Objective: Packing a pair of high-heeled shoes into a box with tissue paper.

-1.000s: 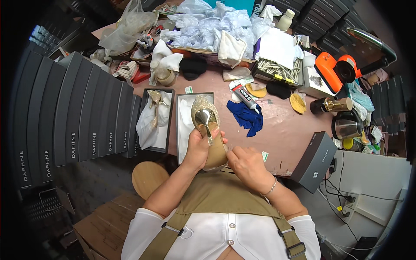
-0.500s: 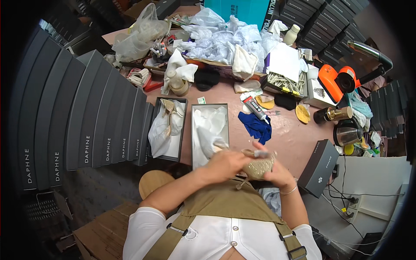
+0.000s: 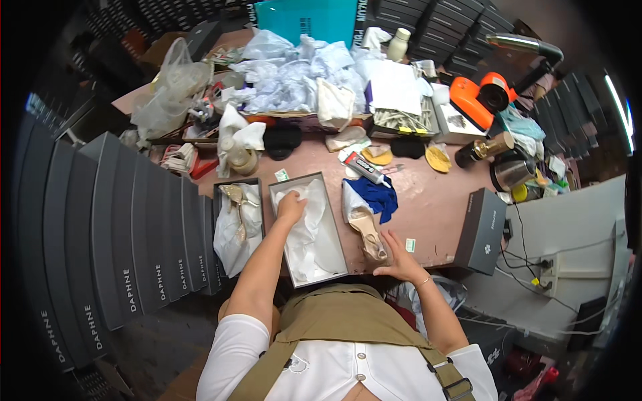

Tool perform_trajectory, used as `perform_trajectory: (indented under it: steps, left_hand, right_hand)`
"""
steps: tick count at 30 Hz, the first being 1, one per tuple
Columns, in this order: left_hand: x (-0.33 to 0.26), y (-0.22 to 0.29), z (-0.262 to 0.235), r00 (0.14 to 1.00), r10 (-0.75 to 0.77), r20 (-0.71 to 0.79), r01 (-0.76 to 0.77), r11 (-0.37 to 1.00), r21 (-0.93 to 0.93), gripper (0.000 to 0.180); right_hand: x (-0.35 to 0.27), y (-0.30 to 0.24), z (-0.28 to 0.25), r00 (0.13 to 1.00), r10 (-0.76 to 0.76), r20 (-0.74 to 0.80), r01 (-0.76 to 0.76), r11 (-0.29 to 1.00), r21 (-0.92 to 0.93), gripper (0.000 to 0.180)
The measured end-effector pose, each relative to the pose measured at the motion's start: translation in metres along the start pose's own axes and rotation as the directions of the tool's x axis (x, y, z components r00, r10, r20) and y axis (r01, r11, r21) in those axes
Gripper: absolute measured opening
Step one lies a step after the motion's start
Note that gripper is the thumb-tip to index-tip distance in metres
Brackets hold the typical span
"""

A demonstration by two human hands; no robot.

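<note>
My left hand (image 3: pixel 291 207) reaches into an open shoebox (image 3: pixel 338 257), its fingers closed on the white tissue paper (image 3: pixel 309 224) inside. To the right, a beige high-heeled shoe (image 3: pixel 363 224) lies on the pink table, with white wrapping at its toe end beside a blue cloth (image 3: pixel 381 199). My right hand (image 3: pixel 401 262) is open, fingers spread close to the heel end of that shoe; whether it touches is hard to tell. Left of the shoebox stands another open box (image 3: pixel 258 184), where a gold shoe (image 3: pixel 235 195) lies on white paper.
Dark shoeboxes (image 3: pixel 144 227) stand in a row on the left. A closed shoebox (image 3: pixel 483 230) rests at the table's right edge. A glue tube (image 3: pixel 364 167), yellow pads (image 3: pixel 438 158), a glass jar (image 3: pixel 241 159) and an orange tool (image 3: pixel 471 100) lie farther back, near crumpled white paper (image 3: pixel 287 77).
The glittery shoe held in both hands is now down on the table. My left hand has moved left into the shoebox, and my right hand has let go and spread. The view has shifted.
</note>
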State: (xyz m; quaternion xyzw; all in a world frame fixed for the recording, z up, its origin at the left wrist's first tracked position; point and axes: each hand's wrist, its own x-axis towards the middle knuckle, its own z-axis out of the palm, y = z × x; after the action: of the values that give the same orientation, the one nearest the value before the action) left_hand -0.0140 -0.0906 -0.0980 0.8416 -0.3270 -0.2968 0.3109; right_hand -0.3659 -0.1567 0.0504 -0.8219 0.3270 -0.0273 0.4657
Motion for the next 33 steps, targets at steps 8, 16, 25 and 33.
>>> perform_trajectory:
  steps: [8, 16, 25, 33]
  left_hand:
    - [-0.039, 0.106, -0.125, 0.977, 0.212, -0.014, -0.186, 0.823, -0.537, 0.019]
    - [-0.116, 0.196, -0.167, 0.611, 0.767, 0.197, -0.768, 0.635, -0.089, 0.032]
    - [-0.162, 0.290, -0.197, 0.272, 0.953, 0.132, -0.751, 0.124, 0.649, 0.025]
    - [-0.263, 0.246, -0.093, 0.214, 0.975, 0.060, -0.936, 0.187, 0.297, 0.010]
  right_hand:
    - [0.021, -0.005, 0.016, 0.988, 0.065, 0.142, -0.037, 0.981, -0.191, 0.089]
    - [-0.041, -0.003, 0.005, 0.939, 0.285, 0.194, -0.345, 0.766, 0.543, 0.063]
    - [-0.171, -0.087, -0.068, 0.951, -0.198, -0.239, 0.256, 0.062, 0.965, 0.085]
    - [-0.192, -0.090, -0.068, 0.964, -0.262, 0.052, -0.063, -0.034, 0.997, 0.083]
